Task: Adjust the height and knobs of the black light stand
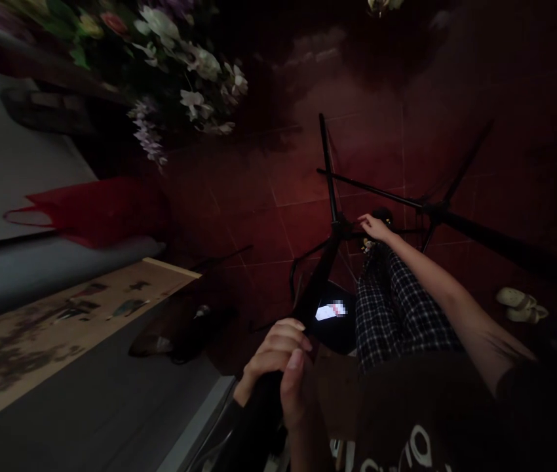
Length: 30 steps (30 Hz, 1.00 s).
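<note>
- Wrapping around the pole of a black stand [320, 282], the left grip [273, 357] is closed on it, with the thumb on one side and the fingers folded over the other.
- The stand is tipped over at a slant. Its pole runs up and to the right from the left grip to the spot where its legs meet, and the legs spread out past there.
- The right grip [375, 228] is just to the right of that leg joint. Its fingers are a little bent and point toward the joint. It is too dark to tell if they touch it or pinch something.
- A bright screen [327, 311] shines just right of the pole, near the checked pants [381, 321].
- A second black stand [436, 210] is beyond the right grip, with its pole going off to the right.
- Pale footwear [519, 305] is farther right, on the red tiled floor [278, 196].
- Well off to the left are a red bag [106, 210] and a long tan picture [106, 314].
- Flowers [194, 72] are up at the top left.
</note>
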### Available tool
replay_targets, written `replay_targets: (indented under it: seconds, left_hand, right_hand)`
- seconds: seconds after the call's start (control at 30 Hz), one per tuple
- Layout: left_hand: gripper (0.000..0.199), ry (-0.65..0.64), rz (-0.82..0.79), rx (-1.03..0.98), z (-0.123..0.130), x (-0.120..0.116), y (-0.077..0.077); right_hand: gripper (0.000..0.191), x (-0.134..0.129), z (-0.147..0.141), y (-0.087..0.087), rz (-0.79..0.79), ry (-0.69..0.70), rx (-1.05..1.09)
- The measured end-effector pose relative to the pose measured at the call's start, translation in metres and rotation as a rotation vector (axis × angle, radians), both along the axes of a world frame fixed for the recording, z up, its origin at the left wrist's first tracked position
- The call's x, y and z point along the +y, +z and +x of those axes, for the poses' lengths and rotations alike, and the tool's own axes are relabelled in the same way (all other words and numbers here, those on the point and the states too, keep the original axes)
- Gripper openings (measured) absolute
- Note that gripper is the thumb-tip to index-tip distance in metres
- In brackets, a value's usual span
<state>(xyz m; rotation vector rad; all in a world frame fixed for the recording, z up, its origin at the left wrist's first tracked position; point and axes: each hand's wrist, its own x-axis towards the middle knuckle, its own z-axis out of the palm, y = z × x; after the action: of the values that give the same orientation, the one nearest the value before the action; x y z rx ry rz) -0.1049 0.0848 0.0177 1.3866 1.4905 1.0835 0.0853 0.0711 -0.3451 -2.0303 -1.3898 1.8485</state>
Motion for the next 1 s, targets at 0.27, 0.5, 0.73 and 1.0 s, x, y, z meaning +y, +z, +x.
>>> replay_targets:
  seconds: [0.27, 0.5, 0.73, 1.0]
  left_hand:
    - [0.032, -0.005, 0.054, -0.030, 0.000, -0.003, -0.015]
    - [0.029, 0.022, 0.114, -0.033, 0.017, 0.001, -0.029]
    - [0.031, 0.022, 0.069, 0.001, 0.020, -0.001, -0.028]
    - [0.031, 0.016, 0.022, -0.015, 0.017, -0.006, -0.025]
  right_hand:
    - [0.031, 0.013, -0.007, -0.001, -0.094, 0.147, -0.040]
    - [0.033, 0.023, -0.007, -0.008, -0.143, 0.214, -0.097]
    - [0.034, 0.022, 0.006, -0.010, -0.196, 0.237, -0.125]
    - [0.037, 0.024, 0.003, -0.014, -0.069, 0.406, 0.064]
